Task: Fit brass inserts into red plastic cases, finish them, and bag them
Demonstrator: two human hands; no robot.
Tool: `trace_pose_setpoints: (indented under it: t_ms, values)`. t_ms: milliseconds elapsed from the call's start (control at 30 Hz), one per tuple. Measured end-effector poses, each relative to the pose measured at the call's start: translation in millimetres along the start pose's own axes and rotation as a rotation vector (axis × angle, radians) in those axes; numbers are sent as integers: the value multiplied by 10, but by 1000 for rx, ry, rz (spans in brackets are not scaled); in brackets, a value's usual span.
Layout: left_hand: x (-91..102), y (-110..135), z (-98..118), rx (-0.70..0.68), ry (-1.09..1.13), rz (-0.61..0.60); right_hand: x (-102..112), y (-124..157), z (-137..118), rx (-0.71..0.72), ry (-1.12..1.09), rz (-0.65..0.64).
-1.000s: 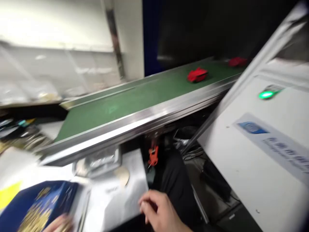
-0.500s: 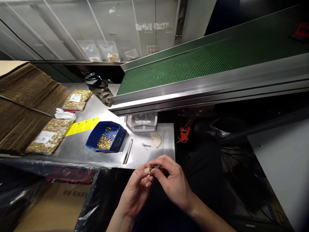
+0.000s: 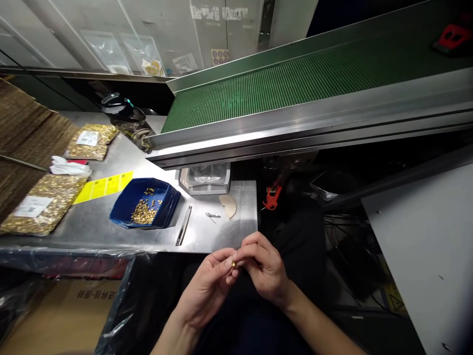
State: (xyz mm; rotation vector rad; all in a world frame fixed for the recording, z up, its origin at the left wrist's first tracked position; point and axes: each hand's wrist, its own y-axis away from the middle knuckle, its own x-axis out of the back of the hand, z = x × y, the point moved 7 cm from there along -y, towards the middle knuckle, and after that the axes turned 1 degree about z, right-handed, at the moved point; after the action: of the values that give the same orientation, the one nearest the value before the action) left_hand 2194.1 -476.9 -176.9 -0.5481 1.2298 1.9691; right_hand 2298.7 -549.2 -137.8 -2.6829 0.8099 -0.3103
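Observation:
My left hand (image 3: 210, 286) and my right hand (image 3: 264, 268) meet in front of the steel table's near edge, fingertips pinched together on a tiny gold-coloured part (image 3: 233, 264). Both hands are closed around it, above my dark lap. On the table (image 3: 111, 227) just beyond, a blue tray (image 3: 146, 203) holds several more of the small gold parts. A thin metal tool (image 3: 184, 225) and a small clip (image 3: 212, 216) lie to the right of the tray.
A green conveyor belt (image 3: 295, 84) slopes up to the right, carrying a red piece (image 3: 453, 37) at its far end. Clear bags of gold parts (image 3: 40, 202) and a yellow label strip (image 3: 103, 186) lie at left, beside stacked cardboard (image 3: 18, 143). A white machine panel (image 3: 428, 246) stands right.
The view swung from the conveyor and white machine down to the table. My hands came together on the small gold part and have since shifted slightly lower and right.

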Motion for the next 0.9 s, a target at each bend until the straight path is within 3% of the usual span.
trace_pose_setpoints:
  t_ms: [167,367,533,733,800,900]
  values:
    - [11,-14,-19,22,-35,-8,2,19,109,-59,-115,47]
    - [-27,-52,-68,66,-46,-13,59,36,159,-63,-20,62]
    - [40,-90,-84,-3,-12,112,149,124,360,-364,-103,243]
    - [115,-138,-86,-30,16,187,134,196,473,-624,-335,236]
    - [135,-150,-94,-30,16,193,156,216,451,-632,-315,244]
    - [145,-163,-112,-22,14,181,185,203,337,-521,-140,215]
